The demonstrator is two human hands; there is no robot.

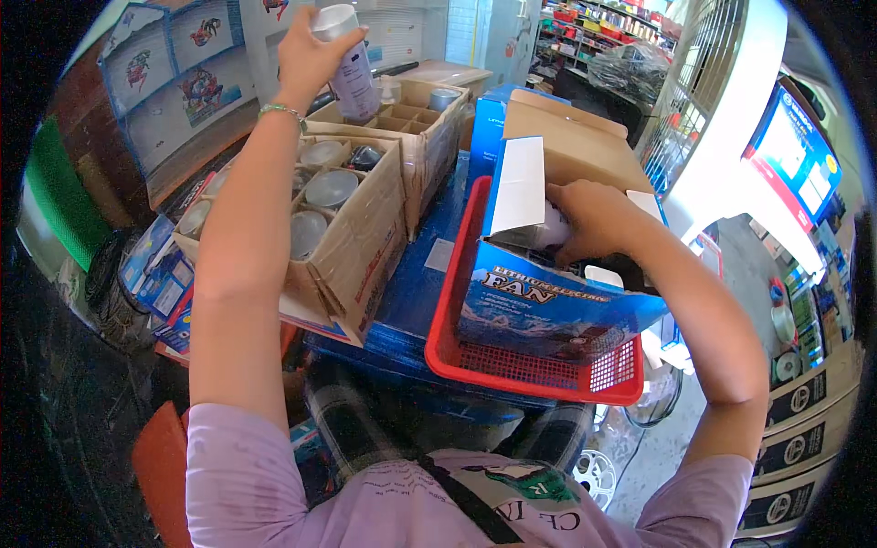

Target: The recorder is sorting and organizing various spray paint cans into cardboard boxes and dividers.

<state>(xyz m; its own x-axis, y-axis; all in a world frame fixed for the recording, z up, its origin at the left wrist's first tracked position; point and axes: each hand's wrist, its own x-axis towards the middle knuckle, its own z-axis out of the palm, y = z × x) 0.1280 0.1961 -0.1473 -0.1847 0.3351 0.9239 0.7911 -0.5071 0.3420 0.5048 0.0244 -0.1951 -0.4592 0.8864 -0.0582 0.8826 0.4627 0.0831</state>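
Observation:
My left hand (308, 65) is raised over the cardboard boxes and grips a clear cylindrical container (353, 79) with a printed label and a whitish round end. Beneath it stands a divided carton (428, 147), with a few containers in its compartments. Nearer, a second divided carton (363, 260) holds several round-topped containers (331, 188). My right hand (603, 219) reaches into an opened blue fan box (541, 301), its thumb and fingers around another labelled clear container (548, 229). The hand hides part of that container. The fan box sits tilted in a red plastic basket (534, 383).
Blue surface (411, 294) lies under the basket and cartons. Another blue box (486, 130) stands behind the fan box. A white post (719, 123) and metal grille rise at the right. Boxes (788, 452) are stacked at the lower right; a cable lies on the floor.

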